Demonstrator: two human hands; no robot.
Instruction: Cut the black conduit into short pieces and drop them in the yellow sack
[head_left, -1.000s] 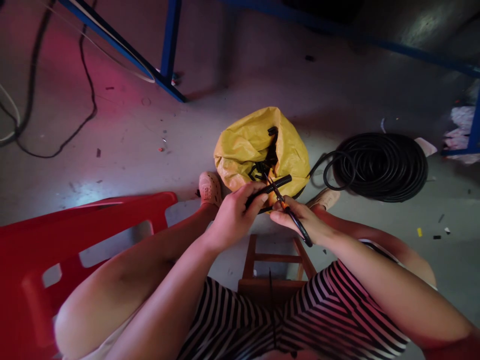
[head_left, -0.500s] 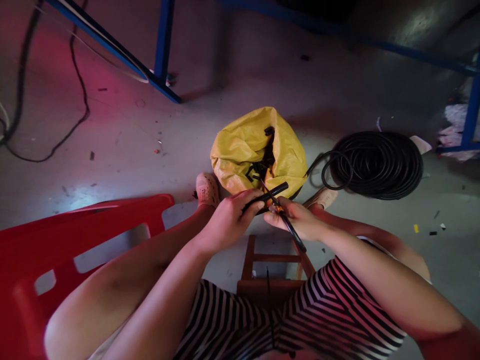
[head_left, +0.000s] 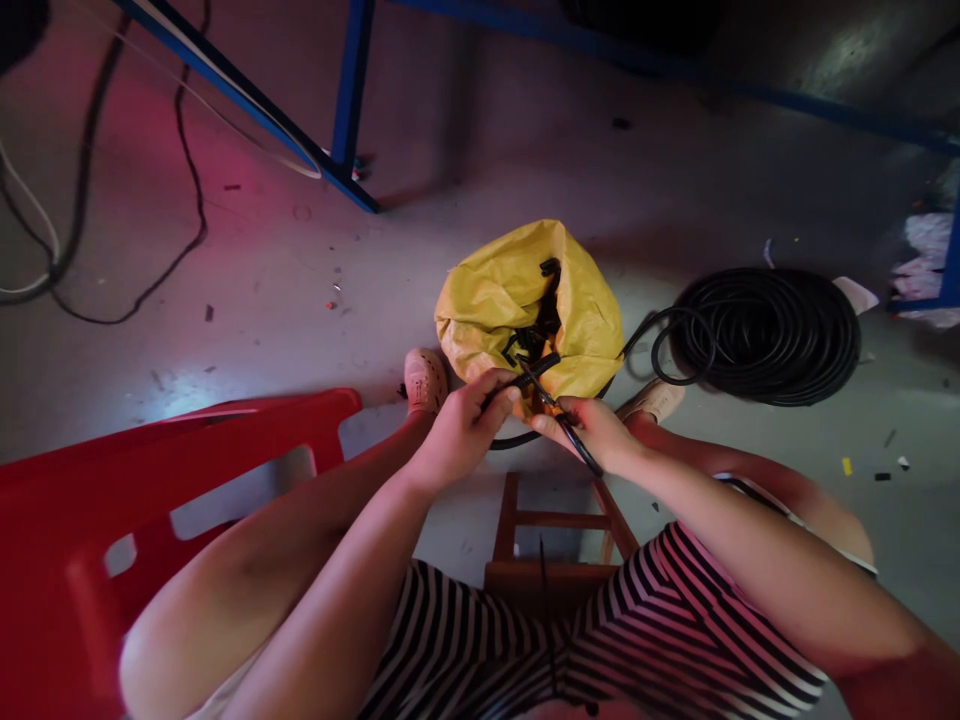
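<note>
My left hand (head_left: 466, 428) is closed around a black tube (head_left: 546, 366), whose free end points up and right over the bag. In my right hand (head_left: 604, 432) is a pair of scissors (head_left: 576, 443) with black and orange handles, the blades crossing the tube near its end. Whether the blades have cut into it I cannot tell. Below both hands stands an open yellow bag (head_left: 491, 310) with short black tube pieces (head_left: 529, 340) inside. A length of tube loops beneath my hands. At the right lies a big coil of black tube (head_left: 787, 345), its strand running to the bag.
A red plastic stool (head_left: 187, 435) stands at my left, and a wooden stool (head_left: 562, 519) is beneath me. Blue metal frame legs (head_left: 351, 90) rise at the back. Cables (head_left: 196, 190) trail across the floor at left, and small scraps (head_left: 847, 466) lie scattered.
The tube's end above the scissors sits lower and farther left against my hands. The scissors have shifted slightly. The whole view has moved a little to the right.
</note>
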